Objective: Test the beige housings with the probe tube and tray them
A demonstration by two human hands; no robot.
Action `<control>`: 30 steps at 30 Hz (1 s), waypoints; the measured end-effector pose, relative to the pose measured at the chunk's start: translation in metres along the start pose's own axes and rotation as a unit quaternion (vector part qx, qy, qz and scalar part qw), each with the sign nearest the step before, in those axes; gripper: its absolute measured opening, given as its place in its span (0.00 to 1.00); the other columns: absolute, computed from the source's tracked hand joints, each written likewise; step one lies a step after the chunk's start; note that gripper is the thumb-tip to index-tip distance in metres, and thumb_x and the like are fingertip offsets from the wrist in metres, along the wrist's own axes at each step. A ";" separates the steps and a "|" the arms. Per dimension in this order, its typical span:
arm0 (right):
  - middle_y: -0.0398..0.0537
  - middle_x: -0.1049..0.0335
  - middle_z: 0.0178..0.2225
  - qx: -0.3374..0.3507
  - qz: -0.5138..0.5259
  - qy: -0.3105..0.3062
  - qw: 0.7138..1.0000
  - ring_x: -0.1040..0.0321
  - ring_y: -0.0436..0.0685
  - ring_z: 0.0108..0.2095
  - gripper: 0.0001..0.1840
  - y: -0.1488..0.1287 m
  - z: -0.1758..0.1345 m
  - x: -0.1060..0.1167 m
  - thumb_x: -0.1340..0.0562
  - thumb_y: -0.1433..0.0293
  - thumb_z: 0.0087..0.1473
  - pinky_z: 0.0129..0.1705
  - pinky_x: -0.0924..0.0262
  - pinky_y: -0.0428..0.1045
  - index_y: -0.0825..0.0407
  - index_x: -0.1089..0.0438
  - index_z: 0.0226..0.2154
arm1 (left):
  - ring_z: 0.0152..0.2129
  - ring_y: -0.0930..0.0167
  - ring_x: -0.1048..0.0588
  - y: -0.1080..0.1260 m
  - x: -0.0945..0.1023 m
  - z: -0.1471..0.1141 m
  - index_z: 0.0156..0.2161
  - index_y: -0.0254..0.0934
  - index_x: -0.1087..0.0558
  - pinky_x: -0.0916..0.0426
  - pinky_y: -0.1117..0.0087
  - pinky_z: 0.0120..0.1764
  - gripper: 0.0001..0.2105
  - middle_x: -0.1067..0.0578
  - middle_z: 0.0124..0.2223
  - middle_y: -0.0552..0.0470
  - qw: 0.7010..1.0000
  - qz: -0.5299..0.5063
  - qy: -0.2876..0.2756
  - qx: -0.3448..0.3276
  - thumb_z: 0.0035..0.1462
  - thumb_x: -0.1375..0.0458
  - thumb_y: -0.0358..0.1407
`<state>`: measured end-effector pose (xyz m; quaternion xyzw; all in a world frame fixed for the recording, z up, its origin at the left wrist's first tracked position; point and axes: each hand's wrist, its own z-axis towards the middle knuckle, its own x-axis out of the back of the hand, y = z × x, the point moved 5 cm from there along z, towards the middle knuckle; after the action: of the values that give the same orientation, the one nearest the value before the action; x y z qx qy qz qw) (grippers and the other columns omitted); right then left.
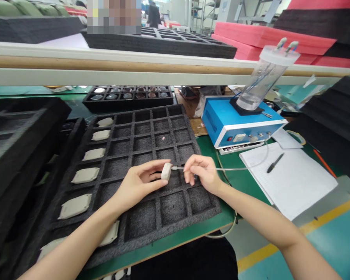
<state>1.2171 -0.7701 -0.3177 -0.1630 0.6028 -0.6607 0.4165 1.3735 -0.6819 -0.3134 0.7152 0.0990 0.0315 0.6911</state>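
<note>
White plastic part (166, 171) pinched in the left hand (137, 184) above a black foam tray (151, 217), while the right hand (202, 175) grips a clear tube (236, 168) at the part's edge. Similar parts (86, 175) fill the tray's left column; a blue box (236, 122) sits behind.

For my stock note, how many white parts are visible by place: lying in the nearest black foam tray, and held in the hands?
White parts in the foam tray, left column: 7
White part in the left hand, with the right hand at its tube: 1
Total: 8
</note>
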 end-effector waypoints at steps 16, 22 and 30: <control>0.43 0.32 0.16 0.014 -0.017 0.045 0.999 0.38 0.49 0.15 0.04 -0.006 -0.001 0.009 0.38 0.71 0.46 0.16 0.46 0.43 0.54 0.27 0.24 | 0.19 0.77 0.31 0.028 0.066 -0.049 0.43 0.32 0.28 0.35 0.76 0.23 0.11 0.27 0.30 0.53 0.961 0.183 0.207 0.016 0.57 0.43 0.36; 0.44 0.32 0.16 0.011 -0.036 0.046 0.998 0.39 0.49 0.16 0.04 -0.007 -0.002 0.009 0.38 0.72 0.45 0.17 0.46 0.44 0.54 0.27 0.23 | 0.18 0.76 0.35 0.027 0.084 -0.079 0.38 0.35 0.24 0.40 0.74 0.25 0.09 0.26 0.27 0.55 0.875 0.466 0.128 0.034 0.57 0.43 0.38; 0.49 0.33 0.16 -0.004 -0.046 0.050 0.998 0.39 0.52 0.16 0.04 -0.010 -0.004 0.009 0.36 0.71 0.45 0.17 0.48 0.48 0.53 0.25 0.22 | 0.35 0.67 0.24 0.052 0.044 -0.105 0.43 0.39 0.22 0.36 0.70 0.34 0.11 0.26 0.50 0.46 0.784 0.603 0.145 -0.010 0.58 0.45 0.32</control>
<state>1.2054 -0.7750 -0.3121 -0.1591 0.6175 -0.6837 0.3548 1.4022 -0.5721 -0.2614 0.6090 -0.2537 0.5466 0.5158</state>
